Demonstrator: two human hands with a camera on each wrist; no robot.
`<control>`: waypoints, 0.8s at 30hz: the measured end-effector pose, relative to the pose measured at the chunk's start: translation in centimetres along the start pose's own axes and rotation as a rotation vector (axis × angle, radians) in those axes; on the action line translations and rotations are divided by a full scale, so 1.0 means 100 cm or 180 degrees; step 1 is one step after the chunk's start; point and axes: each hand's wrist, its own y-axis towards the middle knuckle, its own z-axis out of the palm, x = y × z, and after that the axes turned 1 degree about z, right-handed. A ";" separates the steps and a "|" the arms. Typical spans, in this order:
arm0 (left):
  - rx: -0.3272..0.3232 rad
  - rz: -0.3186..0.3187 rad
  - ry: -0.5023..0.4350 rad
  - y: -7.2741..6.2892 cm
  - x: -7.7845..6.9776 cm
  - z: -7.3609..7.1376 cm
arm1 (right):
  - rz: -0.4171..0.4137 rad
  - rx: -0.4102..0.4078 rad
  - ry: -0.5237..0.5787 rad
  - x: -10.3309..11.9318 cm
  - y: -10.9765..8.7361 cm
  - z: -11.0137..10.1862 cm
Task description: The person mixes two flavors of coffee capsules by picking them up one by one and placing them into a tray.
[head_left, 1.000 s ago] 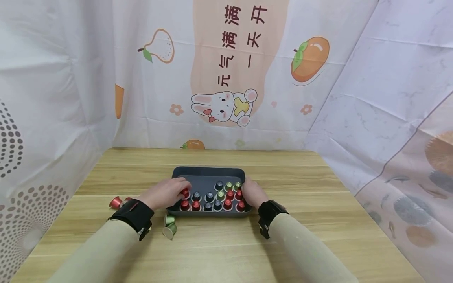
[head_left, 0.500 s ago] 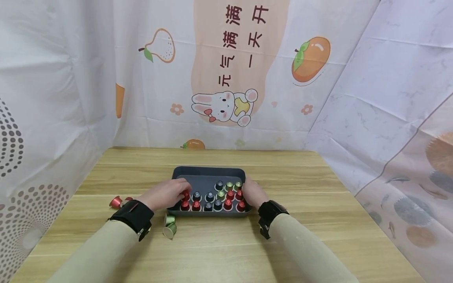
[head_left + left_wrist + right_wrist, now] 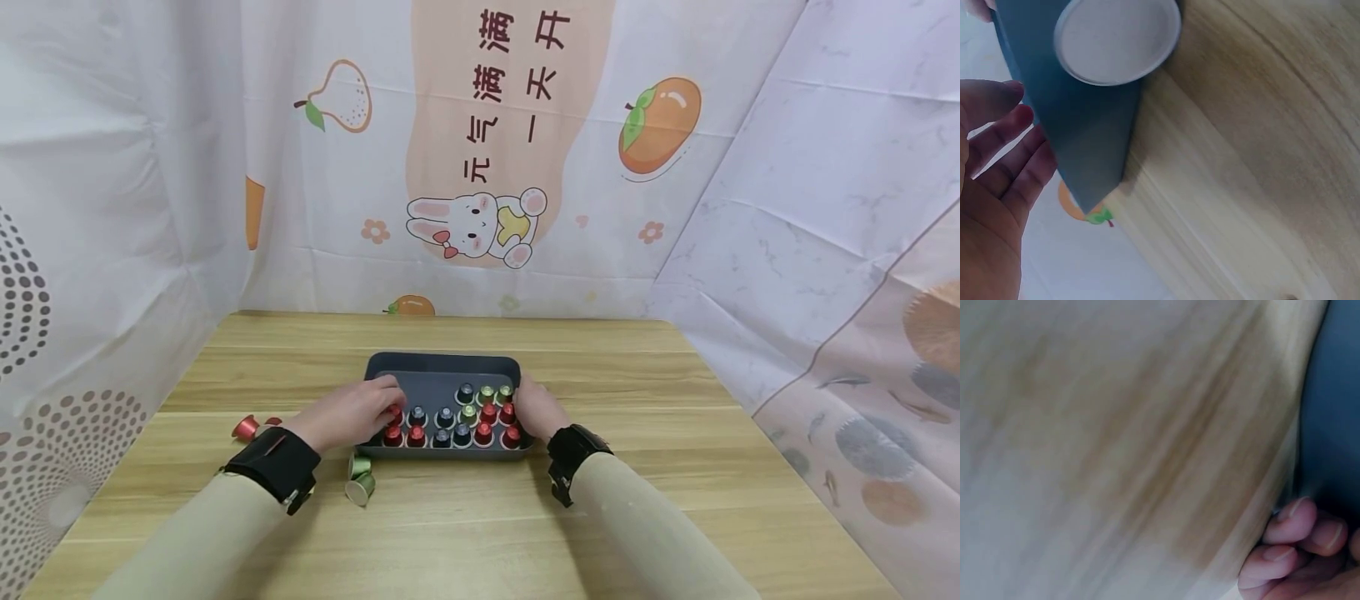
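Observation:
A dark grey tray (image 3: pixel 431 363) on the table holds rows of red, black and light green coffee capsules. At its left end my left hand (image 3: pixel 352 414) pinches a red coffee capsule (image 3: pixel 394 412), partly covered by the fingers. The left wrist view has the thumb and curled fingers (image 3: pixel 1013 169) at the tray's edge, their grip hidden by the wall. My right hand (image 3: pixel 542 408) holds the tray's right end, fingers (image 3: pixel 1294 520) curled against its outer wall. Two green capsules (image 3: pixel 360 489) lie before the tray; the left wrist view shows one's pale lid (image 3: pixel 1119 40).
Beyond my left wrist, red capsules (image 3: pixel 245 429) lie loose on the wooden table (image 3: pixel 465 533). Printed curtains (image 3: pixel 337 250) hang behind the table and along both sides. Inside the tray, bare floor shows at the back left.
My left wrist and forearm have shifted slightly left and down, while the fingers stay at the red capsule. The right hand and tray hold their place.

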 end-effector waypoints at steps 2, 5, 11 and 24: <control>-0.0006 0.0036 -0.0010 -0.001 -0.004 -0.003 | -0.0007 -0.0009 -0.0009 0.000 0.000 0.000; 0.0013 0.0104 0.0004 -0.003 -0.012 -0.006 | 0.0019 -0.0001 0.0013 -0.001 0.002 0.001; 0.0025 0.0255 -0.0007 -0.008 -0.024 -0.008 | 0.0107 0.0039 0.0070 -0.003 0.003 0.003; 0.0021 0.0393 -0.0002 -0.018 -0.031 -0.011 | 0.0191 0.0076 0.0184 -0.002 0.003 0.003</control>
